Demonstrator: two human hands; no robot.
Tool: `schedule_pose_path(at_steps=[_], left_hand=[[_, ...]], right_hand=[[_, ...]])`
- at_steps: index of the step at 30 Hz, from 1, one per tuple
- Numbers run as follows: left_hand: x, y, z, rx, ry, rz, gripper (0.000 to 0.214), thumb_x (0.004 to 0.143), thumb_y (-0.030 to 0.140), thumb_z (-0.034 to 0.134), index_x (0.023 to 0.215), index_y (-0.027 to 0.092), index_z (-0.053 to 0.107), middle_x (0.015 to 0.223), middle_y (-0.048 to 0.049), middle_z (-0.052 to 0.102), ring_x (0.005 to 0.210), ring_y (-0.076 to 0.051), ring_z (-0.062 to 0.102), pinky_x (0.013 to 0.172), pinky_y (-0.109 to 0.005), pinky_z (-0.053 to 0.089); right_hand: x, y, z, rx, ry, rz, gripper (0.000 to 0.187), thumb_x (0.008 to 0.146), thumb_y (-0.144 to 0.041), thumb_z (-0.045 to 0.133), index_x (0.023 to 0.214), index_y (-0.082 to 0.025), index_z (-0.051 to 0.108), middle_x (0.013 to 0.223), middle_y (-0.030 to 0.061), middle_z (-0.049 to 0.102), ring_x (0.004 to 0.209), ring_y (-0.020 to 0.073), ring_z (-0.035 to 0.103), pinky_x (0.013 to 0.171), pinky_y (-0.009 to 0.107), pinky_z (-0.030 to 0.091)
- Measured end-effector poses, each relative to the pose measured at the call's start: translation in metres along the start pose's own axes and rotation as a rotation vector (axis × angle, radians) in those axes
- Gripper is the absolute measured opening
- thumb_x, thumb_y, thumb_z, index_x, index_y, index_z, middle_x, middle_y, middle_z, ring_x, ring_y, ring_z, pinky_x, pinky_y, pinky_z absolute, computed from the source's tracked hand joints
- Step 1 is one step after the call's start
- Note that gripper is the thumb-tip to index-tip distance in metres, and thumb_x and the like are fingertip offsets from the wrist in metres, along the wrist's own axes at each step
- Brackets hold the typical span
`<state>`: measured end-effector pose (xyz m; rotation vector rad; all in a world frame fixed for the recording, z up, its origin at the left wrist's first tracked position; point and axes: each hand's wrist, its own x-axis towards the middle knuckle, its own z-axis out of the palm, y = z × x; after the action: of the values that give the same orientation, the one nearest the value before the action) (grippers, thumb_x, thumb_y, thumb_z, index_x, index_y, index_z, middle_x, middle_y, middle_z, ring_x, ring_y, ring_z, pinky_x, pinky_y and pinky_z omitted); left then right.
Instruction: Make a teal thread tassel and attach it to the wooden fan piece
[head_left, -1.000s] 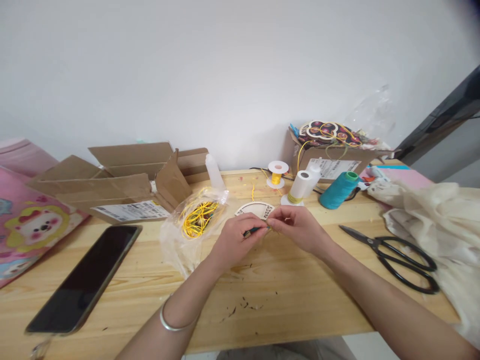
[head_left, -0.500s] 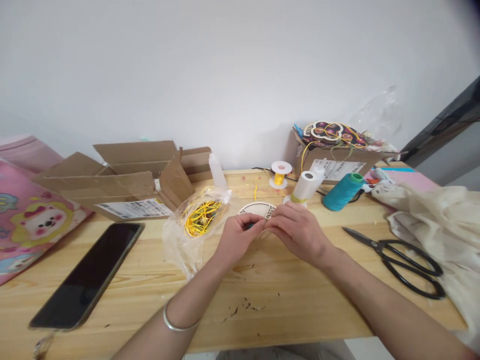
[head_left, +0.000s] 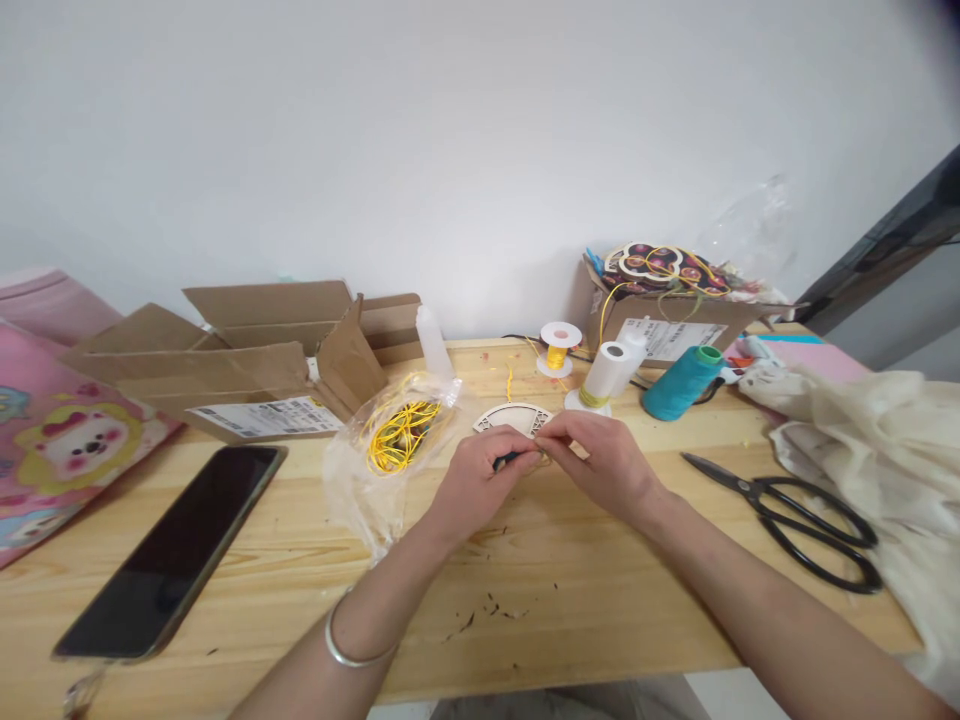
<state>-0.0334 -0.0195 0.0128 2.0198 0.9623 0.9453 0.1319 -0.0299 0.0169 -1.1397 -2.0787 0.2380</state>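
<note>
My left hand [head_left: 480, 482] is closed, with thumb and forefinger pinched together. A small dark piece [head_left: 507, 460] shows inside its curled fingers, mostly hidden. Close against it, the fingertips of my right hand [head_left: 604, 462] pinch a thin cord-like strand [head_left: 546, 459], which I can barely make out between the two hands. Just beyond them lies a pale wooden cut-out piece [head_left: 513, 411] with a curved edge and openwork; my fingers cover its near part. A short yellow cord [head_left: 510, 382] lies behind it.
A plastic bag of yellow cords [head_left: 401, 437], a phone [head_left: 172, 550] and an opened carton [head_left: 217, 375] are left. Right are a yellow thread spool [head_left: 557, 355], white roll [head_left: 609, 372], teal thread cone [head_left: 682, 384], black scissors [head_left: 795, 515], cream cloth [head_left: 862, 460] and filled box [head_left: 667, 335].
Both hands have shifted slightly, the right one tilting so its fingers point more to the left. More of the dark piece shows in the left hand. The view has moved a little.
</note>
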Motion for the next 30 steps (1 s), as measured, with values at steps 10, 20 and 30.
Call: schedule_pose_path(at_steps=[10,20,30], left_hand=[[-0.001,0.0,0.002,0.062,0.034,0.026,0.017,0.077,0.024,0.049,0.079,0.018,0.065,0.072,-0.0006,0.062,0.065,-0.009,0.054,0.06,-0.02,0.042],[-0.002,-0.008,-0.002,0.232,0.131,0.261,0.013,0.077,0.022,0.052,0.077,0.017,0.064,0.078,-0.0038,0.064,0.079,-0.012,0.058,0.072,-0.023,0.046],[-0.001,-0.007,-0.005,0.28,0.225,0.335,0.013,0.076,0.019,0.052,0.079,0.019,0.065,0.076,-0.0031,0.064,0.082,-0.013,0.058,0.075,-0.026,0.047]], right_hand=[[0.001,-0.002,-0.001,-0.029,0.044,0.02,0.011,0.078,-0.02,0.05,0.07,-0.017,0.058,0.066,0.0021,0.061,0.06,0.0106,0.052,0.055,0.022,0.04],[0.003,-0.002,0.0,0.268,-0.098,0.352,0.015,0.075,-0.026,0.052,0.067,-0.015,0.059,0.06,0.0001,0.06,0.052,0.0081,0.049,0.048,0.019,0.039],[0.002,-0.009,-0.001,0.264,-0.075,0.333,0.013,0.074,-0.024,0.051,0.067,-0.016,0.059,0.059,-0.0006,0.059,0.051,0.0081,0.047,0.048,0.02,0.037]])
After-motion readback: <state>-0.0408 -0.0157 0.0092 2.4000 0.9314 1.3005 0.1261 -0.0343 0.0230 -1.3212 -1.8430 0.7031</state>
